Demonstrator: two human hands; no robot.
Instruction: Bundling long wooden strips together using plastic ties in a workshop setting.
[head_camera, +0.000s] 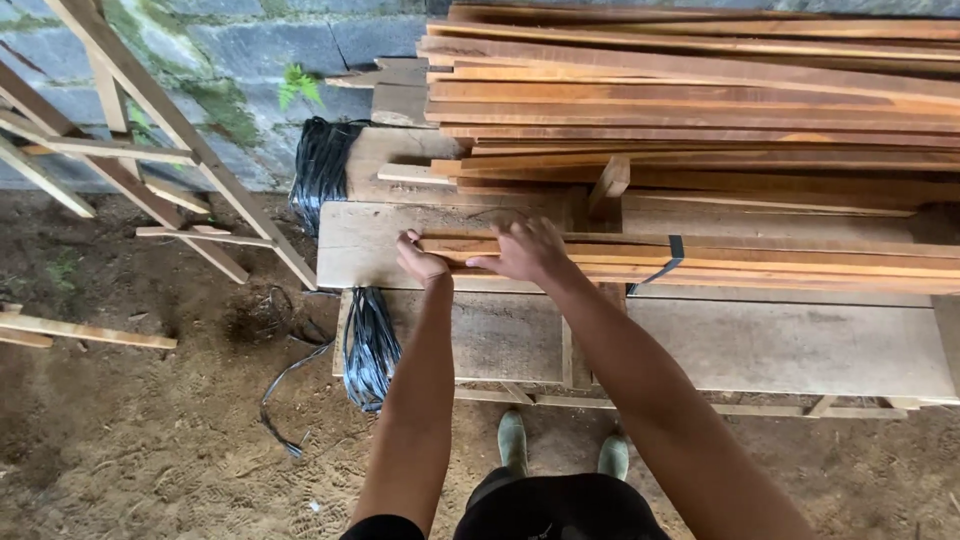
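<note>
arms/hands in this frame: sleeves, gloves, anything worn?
Both arms bare from upper arm down. The left hand and right hand are bare: no gloves, and no rings, watch or bands visible. A black sleeve edge shows at the left upper arm.

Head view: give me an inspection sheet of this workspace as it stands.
Surface: rough wooden bench, worn planks.
Job's things: strapped bundle of thin slats lying flat on the bench; dark band around it.
Clutter: loose stack of planks behind; black strapping bunches and.
Hands: left hand at the bundle's end; right hand flat on top, fingers spread.
Cables: nothing seen.
Surroundings: dirt floor, stone wall, leaning wooden frames.
</note>
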